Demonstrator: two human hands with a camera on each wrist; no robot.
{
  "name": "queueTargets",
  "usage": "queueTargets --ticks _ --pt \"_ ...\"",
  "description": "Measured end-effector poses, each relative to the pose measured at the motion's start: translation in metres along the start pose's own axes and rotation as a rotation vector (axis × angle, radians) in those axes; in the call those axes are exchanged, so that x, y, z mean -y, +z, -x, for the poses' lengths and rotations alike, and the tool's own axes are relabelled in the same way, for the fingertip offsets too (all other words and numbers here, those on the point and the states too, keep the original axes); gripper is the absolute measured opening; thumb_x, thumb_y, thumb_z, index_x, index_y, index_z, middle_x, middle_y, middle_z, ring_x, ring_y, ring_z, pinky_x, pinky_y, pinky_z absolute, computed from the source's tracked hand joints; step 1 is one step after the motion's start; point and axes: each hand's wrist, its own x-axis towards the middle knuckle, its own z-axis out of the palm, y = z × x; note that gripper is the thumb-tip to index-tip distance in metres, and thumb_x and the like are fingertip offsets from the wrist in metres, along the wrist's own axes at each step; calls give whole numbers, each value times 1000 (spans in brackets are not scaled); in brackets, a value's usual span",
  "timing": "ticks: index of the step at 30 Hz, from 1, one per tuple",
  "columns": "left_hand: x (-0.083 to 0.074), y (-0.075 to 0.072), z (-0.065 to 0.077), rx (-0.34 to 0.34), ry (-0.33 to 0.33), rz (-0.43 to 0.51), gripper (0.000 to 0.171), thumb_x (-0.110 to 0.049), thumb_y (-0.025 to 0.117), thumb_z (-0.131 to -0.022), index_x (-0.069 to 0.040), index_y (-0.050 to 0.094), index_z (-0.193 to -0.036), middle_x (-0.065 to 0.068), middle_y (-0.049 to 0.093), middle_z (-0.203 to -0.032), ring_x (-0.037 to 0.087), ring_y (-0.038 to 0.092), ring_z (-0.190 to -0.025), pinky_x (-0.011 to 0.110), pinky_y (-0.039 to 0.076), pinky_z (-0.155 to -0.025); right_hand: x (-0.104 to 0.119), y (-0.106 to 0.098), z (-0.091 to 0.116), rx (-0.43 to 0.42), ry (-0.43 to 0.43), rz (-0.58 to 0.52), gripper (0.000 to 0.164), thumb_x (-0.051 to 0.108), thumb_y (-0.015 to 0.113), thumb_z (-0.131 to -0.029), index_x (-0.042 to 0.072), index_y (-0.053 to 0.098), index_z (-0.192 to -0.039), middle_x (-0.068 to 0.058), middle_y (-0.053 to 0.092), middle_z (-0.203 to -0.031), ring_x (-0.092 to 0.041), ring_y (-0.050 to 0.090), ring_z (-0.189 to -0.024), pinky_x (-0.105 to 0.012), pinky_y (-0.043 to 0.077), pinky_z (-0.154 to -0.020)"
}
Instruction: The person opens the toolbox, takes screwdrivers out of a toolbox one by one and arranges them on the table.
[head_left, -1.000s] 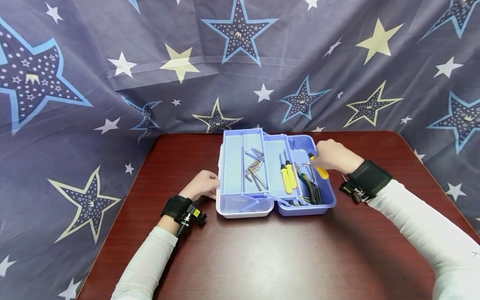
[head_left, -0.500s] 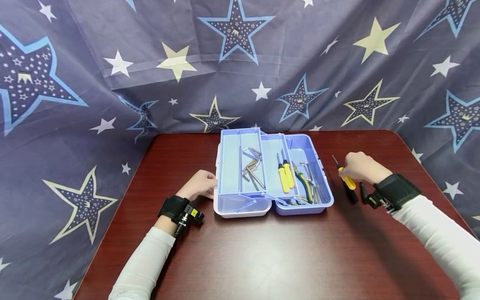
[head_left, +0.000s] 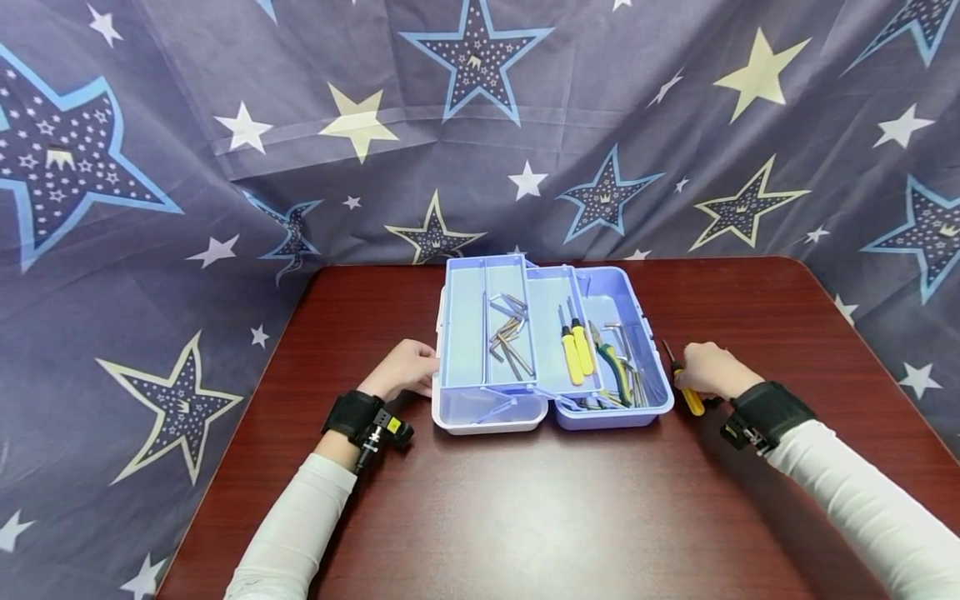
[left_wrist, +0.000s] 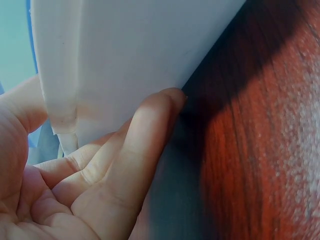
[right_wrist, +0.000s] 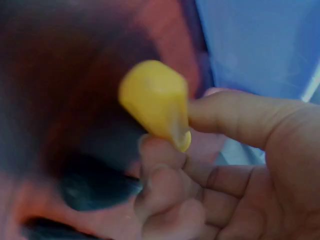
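Screwdriver: The yellow-handled screwdriver [head_left: 691, 402] is at the table's right, just beside the toolbox [head_left: 618, 418], its thin metal shaft pointing far and slightly left, its butt near. Whether it touches the table [head_left: 495, 517] I cannot tell.
Right hand: The right hand [head_left: 710, 369] pinches the handle between thumb and fingers.
Screwdriver to hand: It sits on the hand's left side; the shaft sticks out beyond the fingers, while the rounded butt [right_wrist: 152, 95] juts past the grip in the right wrist view.
Handling: Probably light and stiff, with little to break. The smooth handle looks like hard plastic and might turn in a loose pinch.
Where to hold: The thick yellow handle seems the best place, thumb opposed to fingers; the slim shaft offers less grip.
Left hand: The left hand [head_left: 407, 367] grips the wall of the white lid [left_wrist: 120, 45] at the toolbox's left, thumb over the edge, fingers against the outside.
Lid: Likely light, somewhat flexible plastic, steadied easily by its edge.
Trays: Hex keys [head_left: 512, 340] lie in the upper tray [head_left: 467, 325]; two more screwdrivers [head_left: 573, 358] lie in the lower one.
Base: Green-and-yellow pliers [head_left: 617, 377] lie among metal tools at right.
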Motion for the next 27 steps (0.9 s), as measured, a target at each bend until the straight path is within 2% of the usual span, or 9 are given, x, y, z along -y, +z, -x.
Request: queueTargets --ticks 5,9,12,16,23,27 --pt "0 0 0 -11 -2 1 17 -11 59 -86 7 61 -87 8 66 -67 17 65 -58 36 59 -58 0 6 -1 -1 17 4 21 14 63 -80 3 57 -62 -2 51 -52 -15 54 -45 -24 44 -42" --pt "0 -1 -1 -14 -1 -2 19 -11 59 -86 7 62 -88 8 66 -67 17 65 -58 36 59 -58 3 -2 4 10 25 -30 25 16 65 -81 4 57 -61 0 46 -49 -15 51 -44 -24 42 -42" --pt "2 0 -2 -9 -7 0 20 -12 59 -86 8 62 -89 8 66 -67 17 65 -58 36 59 -58 9 -14 9 -8 10 -26 29 18 66 -82 7 53 -58 1 43 -47 -15 49 -43 -25 40 -43" --pt "3 -1 -3 -6 -6 4 19 -12 60 -86 7 61 -88 8 66 -66 17 65 -57 36 59 -58 19 -33 16 -68 -32 37 37 20 66 -81 12 47 -51 3 40 -46 -14 45 -43 -26 35 -46" --pt "1 0 -1 -2 3 4 17 -9 58 -87 7 61 -87 7 65 -66 17 65 -57 36 59 -58 39 -68 24 -82 -63 86 38 22 63 -84 12 51 -50 1 46 -46 -15 47 -45 -28 37 -48" --pt "0 0 -1 0 0 5 18 -10 58 -87 8 61 -88 8 66 -66 17 65 -58 36 59 -59 54 -82 25 -103 -71 103 40 22 64 -85 11 51 -49 1 45 -46 -14 45 -44 -28 36 -48"
